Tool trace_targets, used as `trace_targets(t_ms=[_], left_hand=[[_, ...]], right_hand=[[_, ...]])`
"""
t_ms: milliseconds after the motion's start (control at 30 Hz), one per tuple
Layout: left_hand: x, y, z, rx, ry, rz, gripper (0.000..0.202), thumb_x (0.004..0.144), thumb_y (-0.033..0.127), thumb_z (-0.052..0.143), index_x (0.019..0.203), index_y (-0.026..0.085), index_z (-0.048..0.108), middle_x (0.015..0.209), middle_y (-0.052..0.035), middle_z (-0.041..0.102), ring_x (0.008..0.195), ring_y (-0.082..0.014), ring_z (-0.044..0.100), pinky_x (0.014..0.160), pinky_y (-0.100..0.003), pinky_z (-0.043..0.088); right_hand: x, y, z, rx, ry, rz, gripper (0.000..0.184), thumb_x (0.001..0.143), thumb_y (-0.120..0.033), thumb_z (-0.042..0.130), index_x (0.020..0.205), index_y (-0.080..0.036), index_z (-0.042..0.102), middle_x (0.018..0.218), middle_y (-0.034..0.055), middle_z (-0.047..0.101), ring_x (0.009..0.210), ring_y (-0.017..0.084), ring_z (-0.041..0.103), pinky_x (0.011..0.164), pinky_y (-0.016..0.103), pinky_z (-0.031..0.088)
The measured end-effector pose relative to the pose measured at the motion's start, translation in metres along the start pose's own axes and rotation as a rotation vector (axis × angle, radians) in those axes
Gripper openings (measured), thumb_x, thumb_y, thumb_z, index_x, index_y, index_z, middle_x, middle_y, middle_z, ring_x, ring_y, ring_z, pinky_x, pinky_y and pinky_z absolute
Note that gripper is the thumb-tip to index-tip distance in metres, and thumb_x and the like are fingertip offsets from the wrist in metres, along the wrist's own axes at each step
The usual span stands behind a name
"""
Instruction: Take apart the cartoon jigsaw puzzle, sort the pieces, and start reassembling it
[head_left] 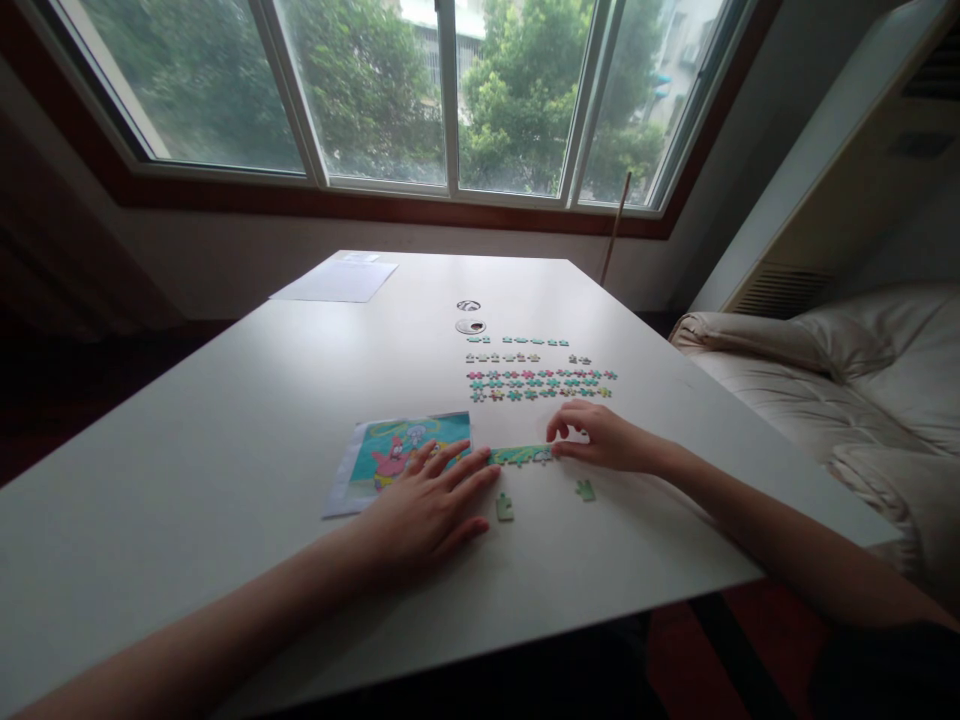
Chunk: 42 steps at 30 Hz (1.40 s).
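My left hand [431, 500] lies flat with its fingers spread across the lower part of a cartoon picture sheet [375, 440]. Its fingertips reach the left end of a short strip of joined jigsaw pieces [517, 456], green and teal along the top. At the strip's right end is my right hand [600, 437], with curled fingers and the thumb close to the index finger on a puzzle piece; the fingers partly hide it. Below the strip, two loose green puzzle pieces lie apart, a left piece [504, 508] and a right piece [585, 490].
Behind my hands, several rows of loose puzzle pieces [536, 382] cross the white table [225, 450]. Two round items, including a ringed disc [471, 327], are farther back. A white paper [334, 282] lies far left. A pale couch [795, 360] stands right; a window [375, 90] is beyond.
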<state>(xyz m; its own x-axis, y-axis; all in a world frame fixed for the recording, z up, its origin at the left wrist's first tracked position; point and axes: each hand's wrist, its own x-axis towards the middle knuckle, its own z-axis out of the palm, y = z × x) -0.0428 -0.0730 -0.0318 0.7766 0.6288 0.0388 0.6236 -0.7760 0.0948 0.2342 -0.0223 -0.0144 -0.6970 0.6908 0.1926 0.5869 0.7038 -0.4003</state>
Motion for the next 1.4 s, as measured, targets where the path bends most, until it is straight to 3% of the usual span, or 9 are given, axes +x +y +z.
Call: trace_targets(t_ms=[333, 567, 767, 967, 1233, 1400], left_hand=[[0.000, 0.002, -0.004, -0.005, 0.009, -0.001, 0.047, 0.089, 0.046, 0.026, 0.131, 0.025, 0.030, 0.137, -0.0054, 0.031, 0.123, -0.0312, 0.027, 0.097, -0.053, 0.021], [-0.001, 0.001, -0.003, 0.006, 0.009, 0.004, 0.048, 0.089, 0.046, 0.026, 0.132, 0.025, 0.029, 0.137, -0.0052, 0.031, 0.123, -0.0310, 0.026, 0.098, -0.052, 0.021], [-0.001, 0.001, -0.002, 0.019, 0.013, -0.003, 0.048, 0.088, 0.047, 0.026, 0.132, 0.027, 0.029, 0.137, -0.0046, 0.031, 0.123, -0.0309, 0.026, 0.098, -0.052, 0.020], [0.000, 0.002, -0.003, 0.018, 0.024, -0.003, 0.047, 0.089, 0.046, 0.026, 0.131, 0.026, 0.031, 0.137, -0.0043, 0.032, 0.122, -0.0308, 0.027, 0.098, -0.052, 0.019], [0.000, 0.001, -0.002, 0.013, -0.006, -0.007, 0.048, 0.089, 0.047, 0.024, 0.132, 0.026, 0.028, 0.138, -0.0043, 0.030, 0.123, -0.0317, 0.025, 0.098, -0.055, 0.019], [0.000, 0.001, -0.003, 0.017, -0.015, -0.006, 0.048, 0.089, 0.047, 0.024, 0.131, 0.025, 0.030, 0.138, -0.0050, 0.029, 0.123, -0.0316, 0.025, 0.098, -0.054, 0.019]], right_hand=[[0.000, -0.002, 0.001, 0.023, -0.045, -0.047, 0.011, 0.079, -0.025, 0.054, 0.078, -0.017, 0.062, 0.076, 0.0042, 0.057, 0.072, 0.013, 0.049, 0.070, 0.025, 0.039], [-0.008, 0.021, -0.029, -0.068, 0.013, 0.058, 0.017, 0.080, -0.030, 0.049, 0.078, -0.017, 0.060, 0.072, 0.0036, 0.058, 0.067, 0.013, 0.050, 0.066, 0.025, 0.039], [-0.024, 0.048, -0.057, -0.129, -0.180, 0.290, 0.020, 0.076, -0.033, 0.049, 0.076, -0.018, 0.061, 0.069, 0.0020, 0.059, 0.061, 0.013, 0.051, 0.056, 0.023, 0.036], [-0.032, 0.052, -0.062, -0.055, -0.390, 0.425, 0.028, 0.067, -0.045, 0.058, 0.072, -0.018, 0.063, 0.064, 0.0008, 0.059, 0.059, 0.013, 0.051, 0.051, 0.022, 0.035], [-0.031, 0.047, -0.057, -0.030, -0.429, 0.379, 0.028, 0.066, -0.045, 0.060, 0.072, -0.018, 0.061, 0.067, 0.0006, 0.058, 0.061, 0.013, 0.051, 0.052, 0.022, 0.036], [-0.029, 0.043, -0.057, 0.043, -0.460, 0.287, 0.023, 0.072, -0.037, 0.055, 0.085, -0.018, 0.061, 0.074, 0.0021, 0.059, 0.066, 0.014, 0.052, 0.056, 0.023, 0.038]])
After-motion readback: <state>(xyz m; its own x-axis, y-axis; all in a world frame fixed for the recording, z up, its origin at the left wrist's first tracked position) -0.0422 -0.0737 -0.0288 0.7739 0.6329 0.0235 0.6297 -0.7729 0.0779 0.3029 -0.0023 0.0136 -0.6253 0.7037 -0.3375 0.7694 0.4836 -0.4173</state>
